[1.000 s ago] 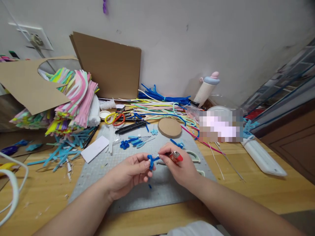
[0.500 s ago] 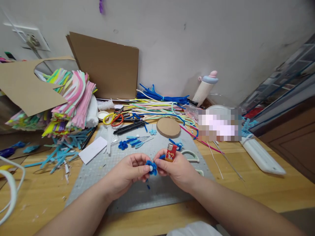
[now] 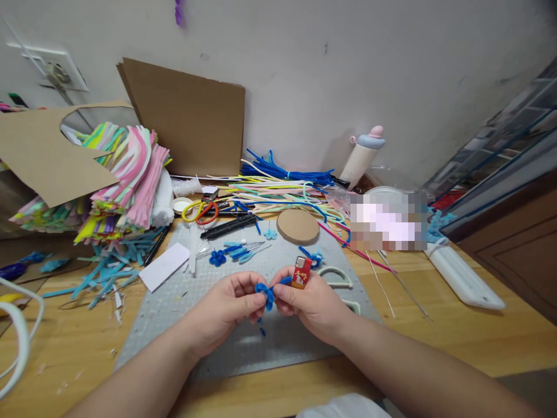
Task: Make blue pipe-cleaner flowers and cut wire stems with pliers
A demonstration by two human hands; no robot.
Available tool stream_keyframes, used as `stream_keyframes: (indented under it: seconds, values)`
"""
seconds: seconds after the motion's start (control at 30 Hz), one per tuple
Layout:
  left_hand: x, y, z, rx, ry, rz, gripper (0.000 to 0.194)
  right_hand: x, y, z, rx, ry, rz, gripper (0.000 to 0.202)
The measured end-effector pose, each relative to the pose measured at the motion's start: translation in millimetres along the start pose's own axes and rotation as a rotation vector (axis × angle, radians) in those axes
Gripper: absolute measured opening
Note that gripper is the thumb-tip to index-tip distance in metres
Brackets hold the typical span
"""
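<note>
Between my fingertips is a small blue pipe-cleaner flower (image 3: 268, 297) with rounded petals. My left hand (image 3: 237, 299) pinches it from the left, thumb across a petal. My right hand (image 3: 308, 302) is closed at its right side on a short blue pipe-cleaner piece (image 3: 285, 281), which points up and right; where it meets the flower is unclear. A red lighter (image 3: 301, 274) shows right behind the right fingers, its lower part covered; I cannot tell whether it is held. Below the hands, small blue scraps (image 3: 262, 332) lie on the grey cutting mat (image 3: 235, 351).
Beyond my hands lie another blue flower (image 3: 217, 258), a round cardboard disc (image 3: 298, 226), black pliers (image 3: 229, 226) and scissors (image 3: 200, 212). Pipe cleaners (image 3: 278, 188) are heaped along the wall. A glue gun (image 3: 465, 276) lies right, a white card (image 3: 165, 267) left.
The flower has turned between my fingers, so its pale centre no longer shows. More of the blue piece by my right fingers is visible. Both hands stay nearly in place.
</note>
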State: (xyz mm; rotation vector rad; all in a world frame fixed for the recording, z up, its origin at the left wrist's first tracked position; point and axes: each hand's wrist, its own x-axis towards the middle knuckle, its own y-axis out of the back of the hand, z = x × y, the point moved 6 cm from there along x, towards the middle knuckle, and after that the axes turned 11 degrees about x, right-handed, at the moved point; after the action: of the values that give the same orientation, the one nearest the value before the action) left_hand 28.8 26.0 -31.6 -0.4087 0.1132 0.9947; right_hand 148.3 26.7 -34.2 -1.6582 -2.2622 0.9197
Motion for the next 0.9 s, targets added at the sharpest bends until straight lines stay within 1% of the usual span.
stream_keyframes:
  seconds: [0.13,0.23,0.47,0.6,0.7,0.8,0.9]
  values:
    - [-1,-0.1,1,0.011,-0.01,-0.016,0.027,-1,-4,3,0.065,-0.084,-0.055,0.031]
    - [-1,-0.6,1,0.029,-0.006,-0.02,0.027,0,-5,3,0.101,-0.11,-0.074,0.031]
    - [0,5.1,4,0.045,-0.034,0.019,0.03,2,3,-6,0.226,-0.079,-0.018,0.025]
    - [0,8.7,6,0.105,-0.04,0.034,0.028,2,6,-8,0.202,-0.078,-0.007,0.024]
    - [-1,7.8,8,0.126,-0.042,0.023,0.026,2,7,-8,0.189,-0.083,0.004,0.023]
    - [-2,6.9,7,0.113,-0.022,0.014,0.026,2,6,-7,0.225,-0.094,0.006,0.021]
    - [-2,4.4,3,0.036,0.022,-0.041,0.029,1,4,-4,0.28,-0.141,-0.026,0.019]
